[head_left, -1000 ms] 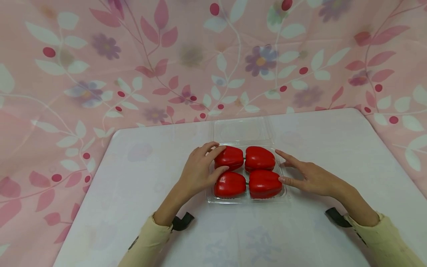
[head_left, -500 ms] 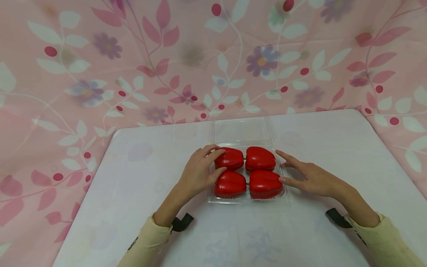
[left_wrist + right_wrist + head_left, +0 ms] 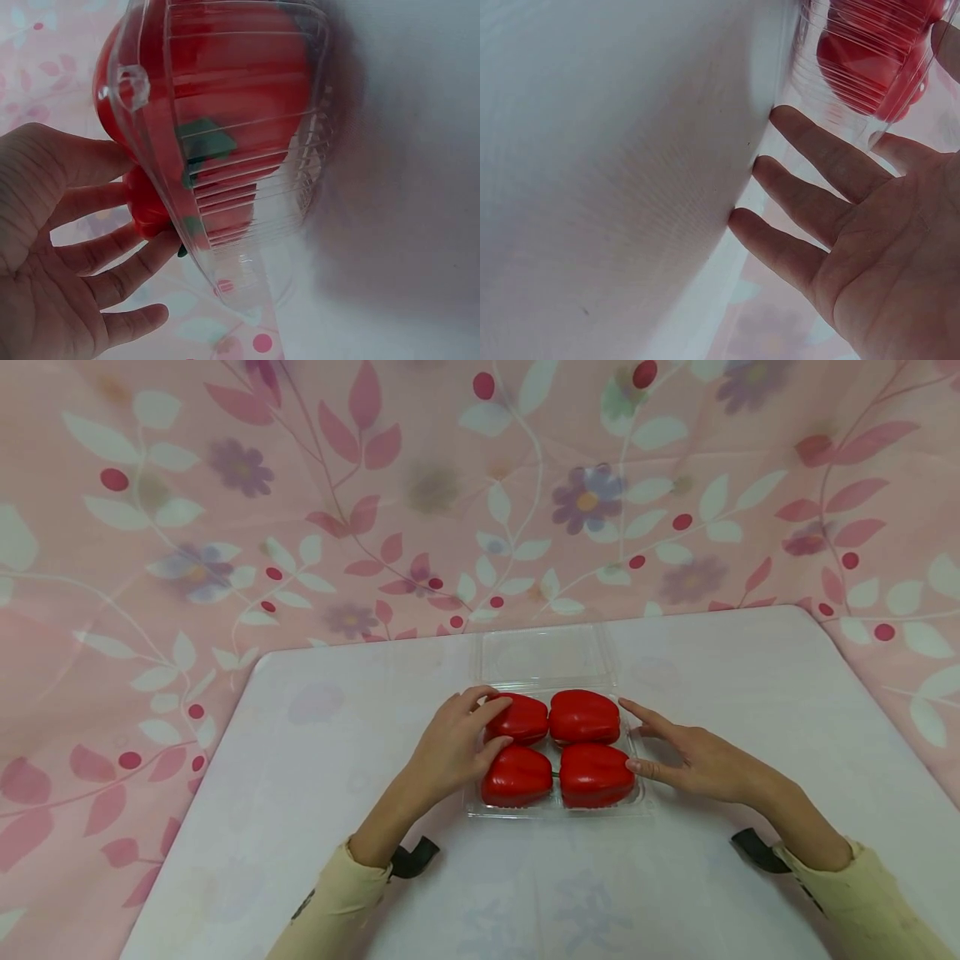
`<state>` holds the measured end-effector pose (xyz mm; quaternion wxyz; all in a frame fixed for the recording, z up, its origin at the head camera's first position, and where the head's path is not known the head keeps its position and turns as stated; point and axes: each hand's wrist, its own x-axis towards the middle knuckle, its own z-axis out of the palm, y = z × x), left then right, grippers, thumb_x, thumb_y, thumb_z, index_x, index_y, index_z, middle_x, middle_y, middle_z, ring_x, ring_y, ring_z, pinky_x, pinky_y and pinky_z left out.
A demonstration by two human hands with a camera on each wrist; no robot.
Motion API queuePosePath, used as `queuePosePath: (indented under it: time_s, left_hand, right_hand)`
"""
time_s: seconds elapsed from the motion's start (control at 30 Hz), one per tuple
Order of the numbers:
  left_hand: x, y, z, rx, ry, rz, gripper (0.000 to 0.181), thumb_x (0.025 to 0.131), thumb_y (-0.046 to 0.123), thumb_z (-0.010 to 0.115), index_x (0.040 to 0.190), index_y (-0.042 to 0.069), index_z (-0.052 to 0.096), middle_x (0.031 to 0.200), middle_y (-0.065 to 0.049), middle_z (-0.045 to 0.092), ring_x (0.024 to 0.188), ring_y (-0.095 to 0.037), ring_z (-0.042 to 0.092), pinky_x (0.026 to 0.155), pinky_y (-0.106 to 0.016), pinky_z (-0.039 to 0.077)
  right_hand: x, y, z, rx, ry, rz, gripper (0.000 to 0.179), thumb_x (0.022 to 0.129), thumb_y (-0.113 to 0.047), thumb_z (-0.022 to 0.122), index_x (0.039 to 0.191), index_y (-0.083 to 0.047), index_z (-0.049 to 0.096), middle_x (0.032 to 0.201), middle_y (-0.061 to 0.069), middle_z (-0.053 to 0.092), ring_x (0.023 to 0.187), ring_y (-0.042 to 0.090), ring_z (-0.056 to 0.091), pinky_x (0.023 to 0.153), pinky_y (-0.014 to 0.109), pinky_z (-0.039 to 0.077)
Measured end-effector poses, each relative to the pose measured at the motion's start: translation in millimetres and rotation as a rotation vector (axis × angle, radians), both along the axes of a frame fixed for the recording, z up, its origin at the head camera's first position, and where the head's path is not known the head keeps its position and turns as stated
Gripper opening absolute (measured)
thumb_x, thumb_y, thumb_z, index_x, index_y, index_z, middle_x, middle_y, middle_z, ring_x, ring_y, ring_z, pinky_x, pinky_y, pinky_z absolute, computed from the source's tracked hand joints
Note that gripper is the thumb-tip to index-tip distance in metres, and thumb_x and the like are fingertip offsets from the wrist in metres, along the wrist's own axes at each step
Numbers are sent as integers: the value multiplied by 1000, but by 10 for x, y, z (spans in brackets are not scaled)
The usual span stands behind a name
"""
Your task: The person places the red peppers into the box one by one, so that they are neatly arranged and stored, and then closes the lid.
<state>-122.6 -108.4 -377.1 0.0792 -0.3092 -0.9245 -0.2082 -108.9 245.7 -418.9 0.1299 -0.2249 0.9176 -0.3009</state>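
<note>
Several red bell peppers lie in two rows in a clear plastic clamshell box. My left hand (image 3: pixel 453 745) holds the back left pepper (image 3: pixel 525 720) between thumb and fingers; in the left wrist view green stem parts show through the box wall (image 3: pixel 240 161). Nearer me is the front left pepper (image 3: pixel 517 777). On the right side, my right hand (image 3: pixel 708 764) has its fingers spread, with its thumb at the front right pepper (image 3: pixel 596 777) and its index finger by the box corner. Its other fingertips rest on the table in the right wrist view. Behind lies the back right pepper (image 3: pixel 585 717).
The box's clear lid (image 3: pixel 547 656) lies folded back, away from me. A white cloth covers the table (image 3: pixel 337 718), and a pink floral curtain (image 3: pixel 450 485) hangs behind its far edge. Dark wrist pieces (image 3: pixel 414 858) show below each sleeve.
The back left pepper has shifted slightly right, closing the gap to its neighbour and hiding the stem between them. My left hand has moved slightly with it; the right hand stays in place.
</note>
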Motion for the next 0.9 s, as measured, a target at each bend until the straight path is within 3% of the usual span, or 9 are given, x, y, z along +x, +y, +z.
queuePosePath:
  time_s: [0.47,0.67,0.9]
  left_hand:
    - [-34,-136,-59,146,-71,8,57,83,24,80,134,8,59,135,-10,54,119,-22,55,94,-38,51]
    - [-54,-225,-72,207,-93,89,53,86,26,77,133,10,60,135,-5,55,123,-21,52,95,-42,51]
    - [-155,-296,-129,316,-111,184,45,90,24,73,131,10,60,132,-9,58,103,-29,63,84,-47,55]
  right_hand:
    - [-41,10,-32,-7,6,11,88,87,-53,68,157,-36,17,136,13,56,126,39,51,92,73,39]
    - [-72,9,-12,-43,29,18,84,90,-47,68,157,-31,21,136,13,57,127,39,50,93,73,37]
    - [-194,11,116,-85,50,-31,80,93,-40,67,157,-31,21,137,14,56,129,41,47,93,73,38]
